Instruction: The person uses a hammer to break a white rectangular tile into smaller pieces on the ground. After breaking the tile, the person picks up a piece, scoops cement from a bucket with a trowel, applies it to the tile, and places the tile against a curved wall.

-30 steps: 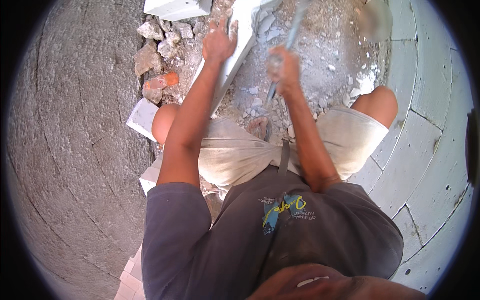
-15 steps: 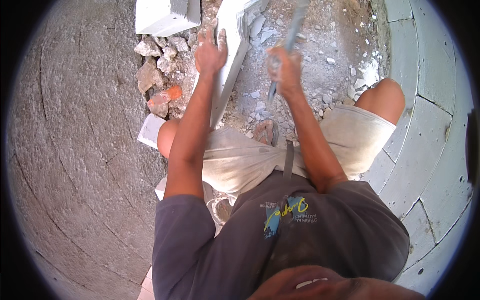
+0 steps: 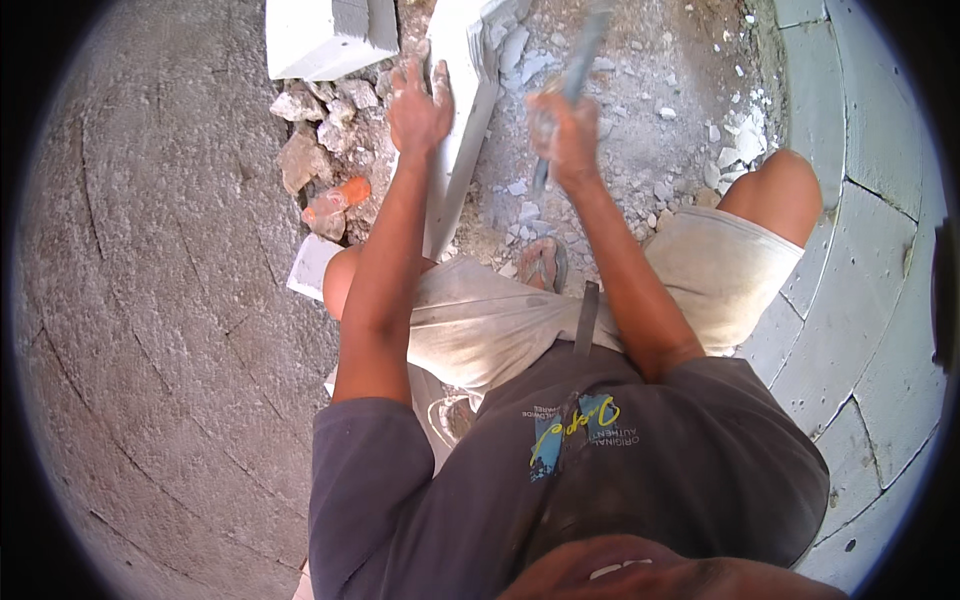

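My left hand (image 3: 420,118) lies on a long white block (image 3: 468,130), its dusty fingers stretched along the top near the left edge. The block's right edge is rough and chipped, with layered flakes toward the far end. To the right of it, my right hand (image 3: 567,140) is closed round a long, narrow grey tool (image 3: 586,55). That tool is raised at a slant, its far end smeared by motion, so its exact kind is unclear. Its short lower end sticks out below the fist.
Another white block (image 3: 330,40) stands far left, above broken stones (image 3: 305,160) and an orange-and-clear plastic bottle (image 3: 336,203). White chips (image 3: 740,145) litter the ground right of the work. A grey block wall (image 3: 860,250) runs along the right; rough grey paving (image 3: 170,300) lies left.
The grey tool has shifted slightly and stands a little more upright in my right hand. My left hand keeps its place on the block. The whole view has drifted a little.
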A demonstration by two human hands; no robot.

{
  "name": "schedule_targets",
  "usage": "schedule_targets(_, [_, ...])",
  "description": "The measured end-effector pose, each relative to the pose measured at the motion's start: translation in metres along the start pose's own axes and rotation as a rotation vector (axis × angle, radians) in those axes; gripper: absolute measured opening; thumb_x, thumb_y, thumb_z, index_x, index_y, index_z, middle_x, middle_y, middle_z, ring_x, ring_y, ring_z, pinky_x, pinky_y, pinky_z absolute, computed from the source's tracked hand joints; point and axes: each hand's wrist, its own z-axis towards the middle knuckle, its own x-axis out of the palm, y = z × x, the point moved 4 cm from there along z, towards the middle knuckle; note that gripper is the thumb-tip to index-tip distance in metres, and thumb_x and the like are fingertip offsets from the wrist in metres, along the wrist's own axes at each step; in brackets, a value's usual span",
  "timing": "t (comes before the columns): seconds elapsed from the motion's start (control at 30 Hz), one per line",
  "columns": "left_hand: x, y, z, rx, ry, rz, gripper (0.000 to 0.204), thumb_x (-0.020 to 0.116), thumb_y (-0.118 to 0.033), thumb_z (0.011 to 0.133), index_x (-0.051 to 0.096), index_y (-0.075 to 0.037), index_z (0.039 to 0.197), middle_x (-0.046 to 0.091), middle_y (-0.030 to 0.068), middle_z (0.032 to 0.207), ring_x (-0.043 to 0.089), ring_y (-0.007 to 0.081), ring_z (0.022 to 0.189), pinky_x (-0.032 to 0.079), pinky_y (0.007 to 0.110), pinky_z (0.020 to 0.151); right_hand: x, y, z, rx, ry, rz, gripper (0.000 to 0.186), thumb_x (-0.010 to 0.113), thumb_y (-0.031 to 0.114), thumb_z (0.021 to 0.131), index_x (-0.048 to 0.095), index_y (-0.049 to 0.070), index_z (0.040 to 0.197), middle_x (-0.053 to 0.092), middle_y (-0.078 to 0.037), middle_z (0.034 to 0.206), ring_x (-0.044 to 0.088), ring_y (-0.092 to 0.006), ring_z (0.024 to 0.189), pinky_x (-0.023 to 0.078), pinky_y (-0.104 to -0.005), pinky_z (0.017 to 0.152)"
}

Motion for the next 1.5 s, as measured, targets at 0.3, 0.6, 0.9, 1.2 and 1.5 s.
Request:
schedule_targets(0.3, [-0.006, -0.002, 0.002, 0.060, 0.004, 0.012, 0.075, 0.041, -0.061, 0.102, 0.035, -0.014, 0.161, 0.035, 0.0324, 0.160, 0.057, 0.0545, 0.126, 0.046, 0.054, 0.110, 0.015, -0.109, -0.021, 0.593, -0.196, -0.231, 0.022, 0.067, 0.024, 0.088, 0.059, 0.004, 0.083, 0.048, 0.000, 0.062, 0.041, -0.0104, 0.044, 0.035, -0.0289, 0.039])
schedule_targets(0.6, [0.003, 0.005, -0.002, 0.055, -0.039, -0.032, 0.076, 0.041, -0.061, 0.102, 0.036, -0.011, 0.160, 0.034, 0.0362, 0.158, 0.061, 0.0552, 0.120, 0.049, 0.053, 0.107, -0.021, -0.037, 0.011, -0.495, -0.178, -0.334, 0.011, 0.056, 0.010, 0.095, 0.061, 0.004, 0.086, 0.056, -0.004, 0.073, 0.050, -0.0120, 0.056, 0.048, -0.0337, 0.053])
schedule_targets(0.9, [-0.004, -0.003, 0.003, -0.007, 0.043, 0.028, 0.072, 0.044, -0.057, 0.102, 0.037, -0.013, 0.158, 0.038, 0.0349, 0.156, 0.065, 0.0538, 0.113, 0.051, 0.055, 0.103, -0.036, -0.054, 0.007, 0.235, -0.063, -0.099, 0.018, 0.065, 0.018, 0.091, 0.063, 0.006, 0.078, 0.054, 0.001, 0.062, 0.051, -0.0091, 0.053, 0.044, -0.0295, 0.050])
schedule_targets(1.2, [-0.009, -0.007, -0.001, 0.008, 0.033, 0.000, 0.073, 0.049, -0.054, 0.100, 0.039, -0.007, 0.156, 0.037, 0.0348, 0.157, 0.063, 0.0535, 0.117, 0.050, 0.053, 0.105, -0.016, -0.122, -0.011, 0.564, -0.226, -0.331, 0.020, 0.067, 0.020, 0.087, 0.062, 0.005, 0.075, 0.052, -0.001, 0.061, 0.048, -0.0128, 0.050, 0.037, -0.0319, 0.046])
schedule_targets(1.5, [-0.001, 0.001, 0.002, 0.023, 0.015, -0.037, 0.075, 0.050, -0.054, 0.100, 0.041, -0.002, 0.154, 0.040, 0.0339, 0.155, 0.059, 0.0524, 0.122, 0.049, 0.053, 0.107, -0.040, -0.046, 0.013, -0.050, -0.253, -0.226, 0.024, 0.068, 0.023, 0.088, 0.062, 0.004, 0.074, 0.057, -0.002, 0.064, 0.051, -0.0107, 0.055, 0.038, -0.0323, 0.051])
